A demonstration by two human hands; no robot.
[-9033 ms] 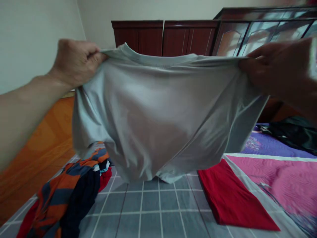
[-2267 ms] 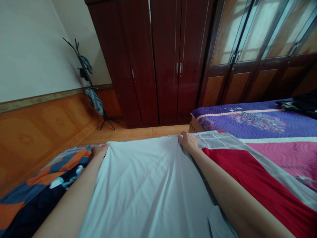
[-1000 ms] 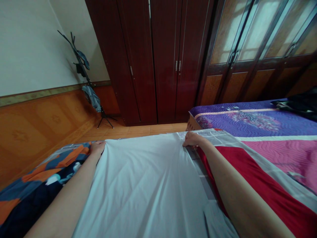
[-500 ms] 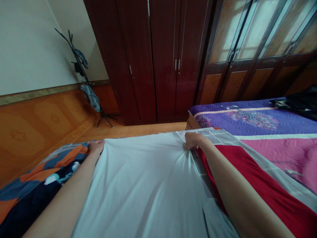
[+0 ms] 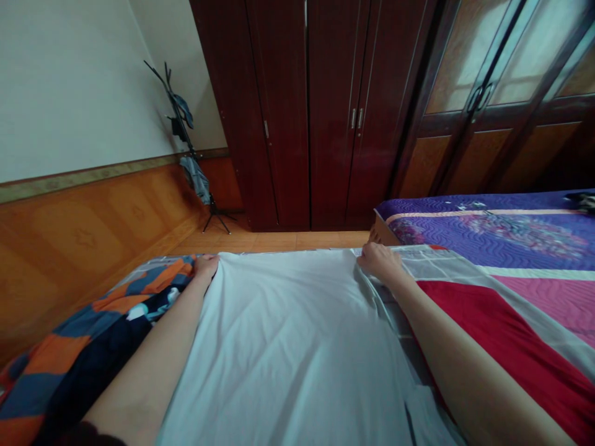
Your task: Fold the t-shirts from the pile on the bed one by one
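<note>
- The pale T-shirt lies spread in the middle, on the checked bedsheet, its far edge pulled nearly straight between the two hands.
- The left hand grips the far left corner of the shirt, the fingers closed on the fabric; their tips are partly hidden.
- The right hand has its fingers bent and closed on the far right corner, and small creases run from there.
- Just beside the left forearm there lie an orange-and-blue striped garment and a navy garment with a light print.
- On the right, a red cloth lies flat, partly behind the right forearm.
- Farther right is a purple-and-pink quilted bedcover.
- At the back stand a dark red wardrobe and, to its left, a black coat rack.
</note>
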